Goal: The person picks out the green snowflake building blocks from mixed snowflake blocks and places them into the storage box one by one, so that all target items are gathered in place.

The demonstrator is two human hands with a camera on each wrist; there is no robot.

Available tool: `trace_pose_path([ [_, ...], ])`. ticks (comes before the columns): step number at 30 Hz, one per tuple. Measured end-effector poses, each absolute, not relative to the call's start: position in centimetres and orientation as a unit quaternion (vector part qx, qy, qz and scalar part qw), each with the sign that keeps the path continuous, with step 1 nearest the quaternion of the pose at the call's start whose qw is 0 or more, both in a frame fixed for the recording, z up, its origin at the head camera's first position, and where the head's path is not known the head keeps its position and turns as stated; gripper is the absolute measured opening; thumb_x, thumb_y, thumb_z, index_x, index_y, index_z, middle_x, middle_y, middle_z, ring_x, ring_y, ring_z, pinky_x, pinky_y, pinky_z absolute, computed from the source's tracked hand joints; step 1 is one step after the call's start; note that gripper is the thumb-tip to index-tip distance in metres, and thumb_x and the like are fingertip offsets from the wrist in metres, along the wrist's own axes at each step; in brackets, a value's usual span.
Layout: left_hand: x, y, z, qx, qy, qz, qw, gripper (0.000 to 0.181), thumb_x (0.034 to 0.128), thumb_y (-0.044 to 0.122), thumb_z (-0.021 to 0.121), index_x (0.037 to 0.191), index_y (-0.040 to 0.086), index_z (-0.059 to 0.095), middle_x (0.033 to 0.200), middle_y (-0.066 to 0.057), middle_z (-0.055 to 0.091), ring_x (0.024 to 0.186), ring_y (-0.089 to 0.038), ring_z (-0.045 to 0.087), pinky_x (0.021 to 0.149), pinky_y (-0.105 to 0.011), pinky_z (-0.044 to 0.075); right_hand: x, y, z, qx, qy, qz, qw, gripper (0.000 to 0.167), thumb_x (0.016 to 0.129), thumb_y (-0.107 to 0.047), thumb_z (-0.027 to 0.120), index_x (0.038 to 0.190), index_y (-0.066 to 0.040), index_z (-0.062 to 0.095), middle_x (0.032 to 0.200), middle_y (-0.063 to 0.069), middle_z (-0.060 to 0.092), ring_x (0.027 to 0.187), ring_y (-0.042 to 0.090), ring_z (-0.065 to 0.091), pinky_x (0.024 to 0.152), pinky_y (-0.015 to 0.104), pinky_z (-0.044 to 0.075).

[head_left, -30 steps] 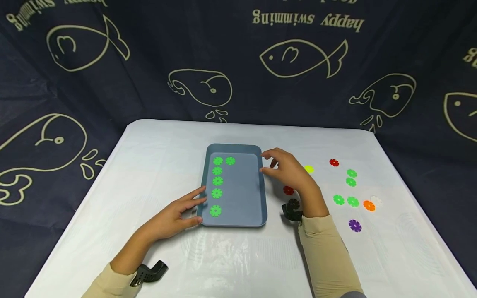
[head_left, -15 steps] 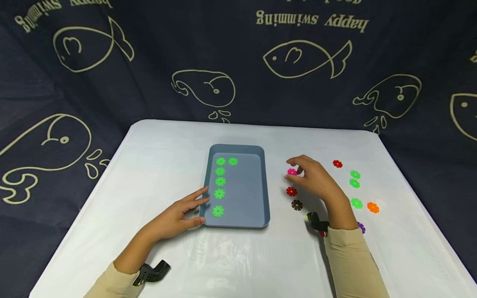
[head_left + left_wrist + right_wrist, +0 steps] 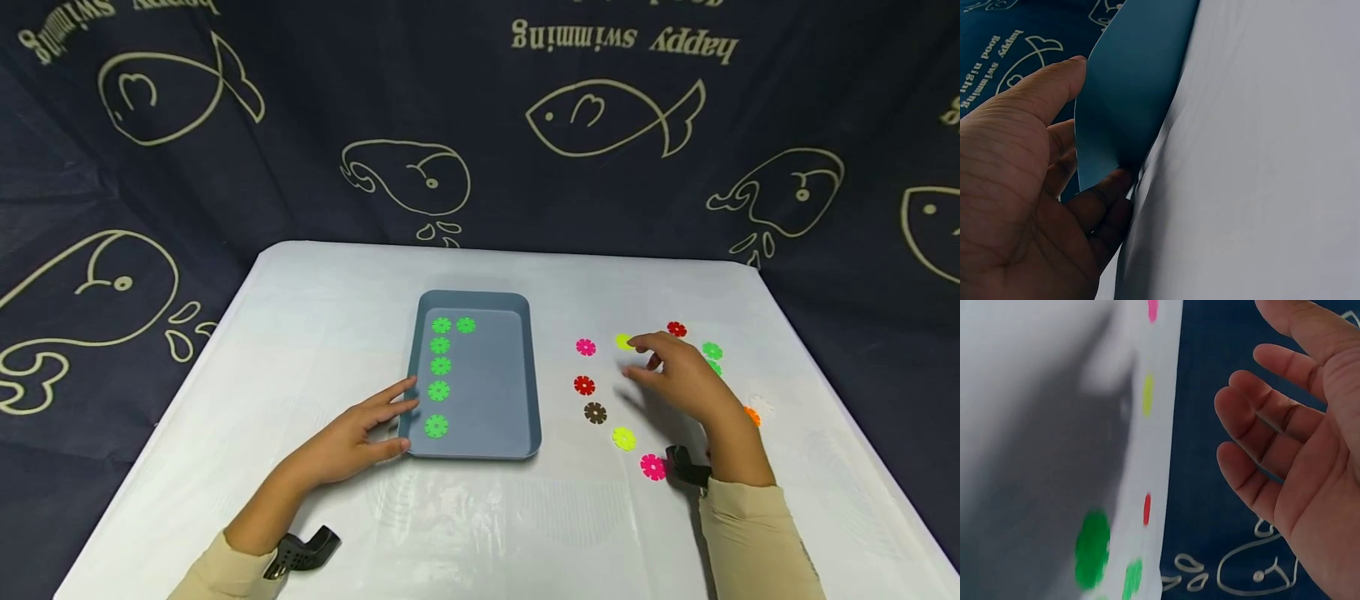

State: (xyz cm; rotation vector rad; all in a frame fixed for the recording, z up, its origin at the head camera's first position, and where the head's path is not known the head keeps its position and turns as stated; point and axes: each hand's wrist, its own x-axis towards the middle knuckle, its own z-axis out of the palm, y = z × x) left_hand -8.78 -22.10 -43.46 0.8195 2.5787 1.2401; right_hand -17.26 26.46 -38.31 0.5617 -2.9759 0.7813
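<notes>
Since the right hand (image 3: 678,379) has its fingertips aimed left, the flat, notched yellow plastic-looking disc (image 3: 623,342) sits right off its index finger, while the pair of bright green notched discs (image 3: 712,350) is over past the knuckles, on the right, the lower one partly covered. So yeah, direction's the whole thing here: yellow is fingertip side, green is back-of-hand side. That grip is relaxed with nothing in it, and the right wrist view looks like it's hovering above the white-covered counter (image 3: 330,317).

Discs are round, so no long axis to line up with. The shallow blue-grey rectangular tray (image 3: 487,392) runs lengthwise away from the person, well left of that hand. Left hand (image 3: 341,446) just has loosely spread fingers against the tray's left edge, way farther from those discs.
</notes>
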Motion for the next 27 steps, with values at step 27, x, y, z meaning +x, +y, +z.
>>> trace_pose_path([
  [27,-8.7,-22.0,-43.3,0.268,0.864,0.416,0.088,0.066,0.094,0.042,0.068,0.147,0.008,0.049,0.163,0.007,0.022,0.144,-0.023,0.03,0.106,-0.052,0.038,-14.8,33.1,-40.9,0.081,-0.971,0.218,-0.056,0.047,0.084,-0.019,0.08,0.122,0.005,0.063,0.099,0.016,0.063,0.085,0.029,0.055,0.071,0.042,0.049],
])
